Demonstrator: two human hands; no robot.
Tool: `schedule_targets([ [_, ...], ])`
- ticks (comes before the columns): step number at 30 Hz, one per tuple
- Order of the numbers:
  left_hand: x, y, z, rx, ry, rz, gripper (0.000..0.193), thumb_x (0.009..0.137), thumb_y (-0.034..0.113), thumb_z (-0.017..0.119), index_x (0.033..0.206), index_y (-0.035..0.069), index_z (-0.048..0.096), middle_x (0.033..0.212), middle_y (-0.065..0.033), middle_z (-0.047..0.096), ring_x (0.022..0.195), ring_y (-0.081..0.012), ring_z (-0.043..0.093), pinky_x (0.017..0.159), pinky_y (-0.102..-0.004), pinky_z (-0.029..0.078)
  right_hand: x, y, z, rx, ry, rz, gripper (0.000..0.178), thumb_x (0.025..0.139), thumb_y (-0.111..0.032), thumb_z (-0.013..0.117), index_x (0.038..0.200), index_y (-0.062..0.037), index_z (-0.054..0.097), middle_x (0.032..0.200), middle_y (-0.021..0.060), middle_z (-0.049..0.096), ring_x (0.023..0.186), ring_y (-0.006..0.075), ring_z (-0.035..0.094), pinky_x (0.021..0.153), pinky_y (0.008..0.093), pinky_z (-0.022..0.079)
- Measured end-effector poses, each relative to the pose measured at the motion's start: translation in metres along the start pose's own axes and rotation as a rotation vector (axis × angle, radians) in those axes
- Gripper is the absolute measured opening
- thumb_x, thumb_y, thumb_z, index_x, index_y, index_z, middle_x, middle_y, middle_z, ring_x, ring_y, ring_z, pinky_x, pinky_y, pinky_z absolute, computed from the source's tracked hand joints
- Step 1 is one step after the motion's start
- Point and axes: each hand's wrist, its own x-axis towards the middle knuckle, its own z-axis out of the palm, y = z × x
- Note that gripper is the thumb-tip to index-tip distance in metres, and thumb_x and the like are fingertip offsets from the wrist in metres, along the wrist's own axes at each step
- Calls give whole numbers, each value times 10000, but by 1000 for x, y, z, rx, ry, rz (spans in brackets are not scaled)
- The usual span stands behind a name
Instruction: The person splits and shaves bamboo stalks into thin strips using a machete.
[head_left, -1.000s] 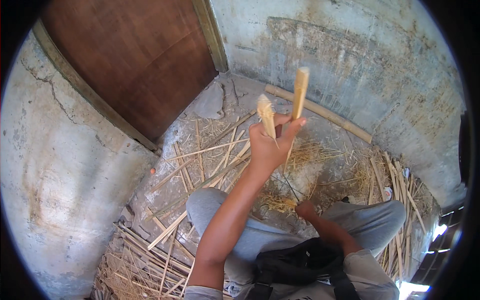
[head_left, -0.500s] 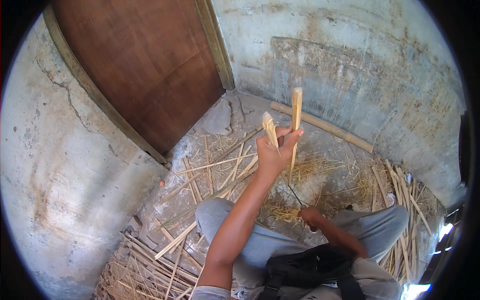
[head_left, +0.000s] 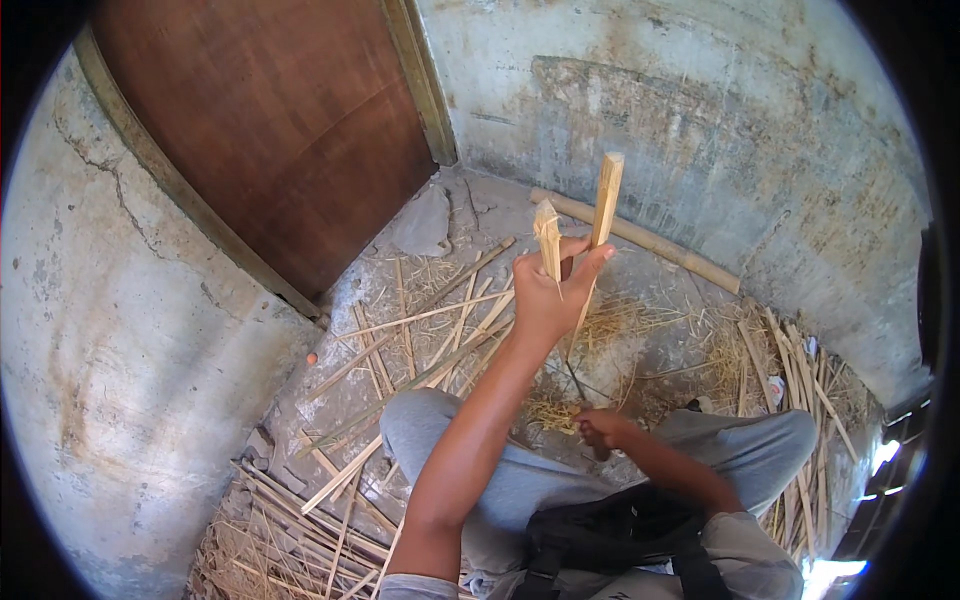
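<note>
Raised in front of me, my left hand (head_left: pixel 548 295) is closed around two pale pieces of split bamboo. The longer bamboo strip (head_left: pixel 607 200) stands nearly upright between thumb and fingers, its lower end reaching down toward my right hand. A shorter, rough-ended bamboo piece (head_left: pixel 547 235) sticks out on the other side of the same hand. Lower down, between my knees, my right hand (head_left: pixel 608 430) grips a knife (head_left: pixel 576 383) by its handle. Its thin dark blade points up and away, near the foot of the long strip; whether they touch I cannot tell.
Bamboo strips (head_left: pixel 330 470) lie scattered at my left, with a bundle of strips (head_left: pixel 800 400) at my right. Shavings (head_left: pixel 630 320) cover the floor ahead. A bamboo pole (head_left: pixel 660 243) rests along the stained wall (head_left: pixel 700 120); a brown door (head_left: pixel 270 120) stands at far left.
My right hand and the knife have moved a little to the left. In my left hand the long strip has turned, its top leaning farther right. The view has shifted slightly.
</note>
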Motion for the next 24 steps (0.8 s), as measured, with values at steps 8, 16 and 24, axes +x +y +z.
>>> schedule_targets([
  [8,-7,0,-6,11,-91,28,166,796,165,809,840,17,747,572,78,478,523,-20,309,476,-228,224,-14,-12,-10,377,-385,184,326,902,-299,685,717,-128,477,583,-5,462,489,129,456,484,303,421],
  [16,2,-5,-6,41,-11,34,154,806,152,803,841,14,743,579,80,488,527,-17,311,477,-223,224,-10,6,-4,-331,71,-154,208,847,-154,677,738,-54,531,543,34,504,417,141,455,410,333,396],
  [24,5,-5,2,39,-4,82,160,809,158,802,835,14,739,580,79,514,524,-9,326,468,-221,228,25,32,-39,-1224,163,-545,141,802,-132,555,739,-24,620,547,141,593,520,239,652,523,402,530],
])
